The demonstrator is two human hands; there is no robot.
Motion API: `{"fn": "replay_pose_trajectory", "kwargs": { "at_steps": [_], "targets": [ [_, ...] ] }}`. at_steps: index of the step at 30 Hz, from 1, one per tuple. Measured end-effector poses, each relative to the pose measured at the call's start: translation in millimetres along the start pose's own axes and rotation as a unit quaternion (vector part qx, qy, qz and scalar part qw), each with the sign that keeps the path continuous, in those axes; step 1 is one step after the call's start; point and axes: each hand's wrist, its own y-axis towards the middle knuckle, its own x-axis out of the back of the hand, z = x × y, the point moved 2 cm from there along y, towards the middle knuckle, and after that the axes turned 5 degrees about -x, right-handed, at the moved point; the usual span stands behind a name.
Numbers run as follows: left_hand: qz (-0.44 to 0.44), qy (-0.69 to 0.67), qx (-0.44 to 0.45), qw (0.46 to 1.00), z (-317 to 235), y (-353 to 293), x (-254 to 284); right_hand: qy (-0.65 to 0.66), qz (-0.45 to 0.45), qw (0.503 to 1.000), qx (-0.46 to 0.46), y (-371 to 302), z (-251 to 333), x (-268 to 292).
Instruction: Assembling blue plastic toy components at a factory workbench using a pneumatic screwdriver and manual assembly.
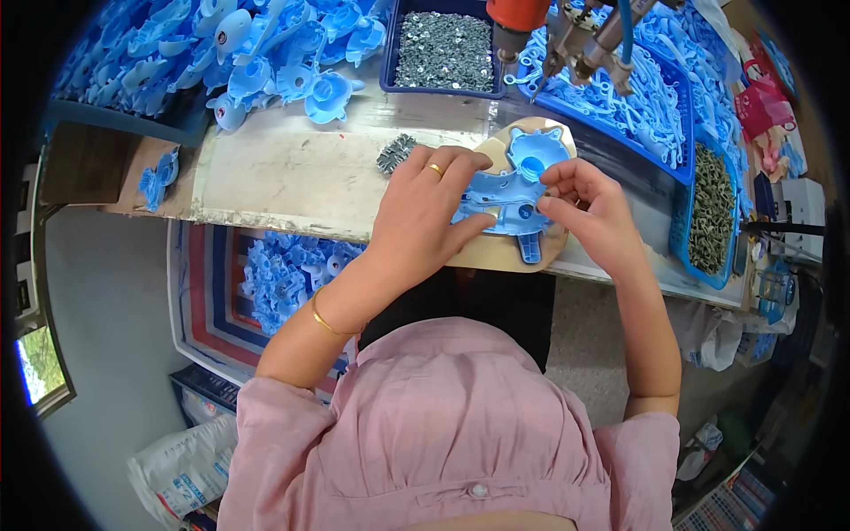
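Note:
A light-blue plastic toy half-shell [503, 190], shaped like an animal with ears, lies hollow side up on a tan board [556, 243]. My left hand [425, 203] spans its left side, fingers above and thumb below, holding it against the board. A thin blue strip crosses the shell's hollow. At the shell's right edge, my right hand [591, 208] has thumb and forefinger close together in a pinch; anything between them is too small to make out. Just beyond my left hand sits a small heap of metal screws [396, 154].
Blue shells [301, 71] pile up at the far left. A dark tray [390, 75] holds small metal parts. Thin blue pieces fill another tray [611, 115], below a machine head [584, 53]. A blue basket [680, 239] of screws stands right. A striped bin [204, 292] sits below the table.

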Motion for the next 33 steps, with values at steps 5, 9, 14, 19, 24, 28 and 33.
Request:
{"fn": "replay_pose_trajectory", "kwargs": {
  "at_steps": [5, 9, 14, 19, 24, 28, 33],
  "targets": [
    [0.003, 0.025, 0.026, 0.999, 9.4, -3.6, -12.1, -0.006, -0.031, 0.999, -0.009, 7.6, -2.4, -8.5],
    [0.017, 0.022, 0.040, 0.999, 10.5, -3.0, -15.3, -0.013, -0.023, 0.999, -0.024, 6.5, -4.3, -7.2],
    [0.015, 0.019, 0.035, 0.999, 10.8, -3.4, -15.0, -0.137, 0.057, 0.988, -0.034, 6.0, 22.2, -5.9],
    [0.011, 0.016, 0.029, 0.999, 11.7, -2.5, -16.8, -0.276, 0.065, 0.959, 0.026, 15.3, 26.5, -9.8],
    [-0.003, 0.059, 0.022, 0.998, 5.0, -2.1, -14.9, -0.403, -0.034, 0.896, 0.182, 16.3, 26.5, -5.8],
    [-0.001, 0.097, 0.025, 0.995, 0.8, 0.7, -16.3, -0.432, 0.008, 0.891, 0.139, 19.8, 28.2, -11.9],
    [0.021, 0.062, 0.045, 0.997, 1.1, -1.1, -8.6, -0.259, -0.175, 0.865, 0.392, 11.0, 105.7, -41.9]
  ]
}}
